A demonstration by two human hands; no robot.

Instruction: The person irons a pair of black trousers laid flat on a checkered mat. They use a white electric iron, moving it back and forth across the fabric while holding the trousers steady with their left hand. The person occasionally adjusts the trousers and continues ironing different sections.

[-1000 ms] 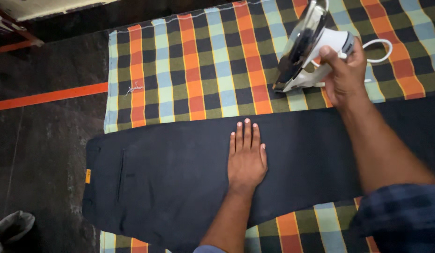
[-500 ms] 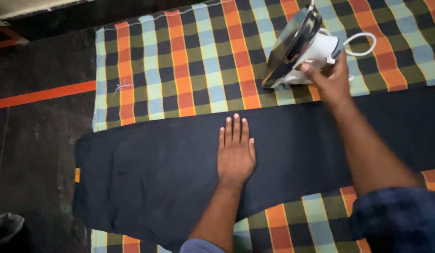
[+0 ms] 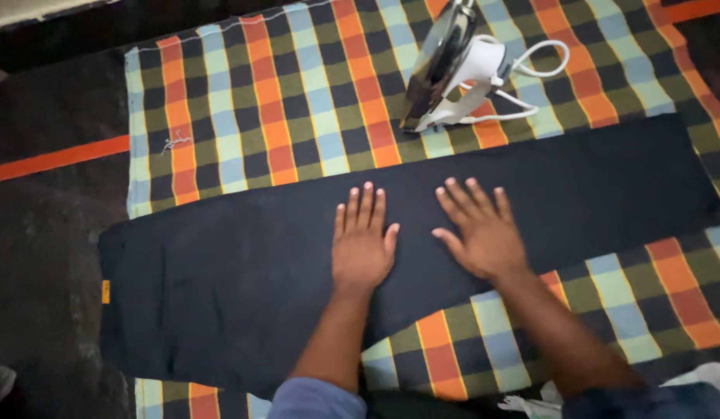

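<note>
Checked cloth [image 3: 243, 116] is spread on the floor, dark trousers [image 3: 243, 287] pressed under both hands' flat, empty, slightly spread fingers [image 3: 364, 206], a white iron [image 3: 453, 70] parked beyond the fingertips.

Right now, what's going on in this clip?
A person is pressing both palms flat on dark trousers spread over a checked cloth on the floor. The left hand and the right hand lie side by side on the trouser leg, fingers spread, holding nothing. A white iron stands on its heel on the checked cloth just beyond the trousers, soleplate facing left, its white cord looping beside it. Neither hand touches the iron.
</note>
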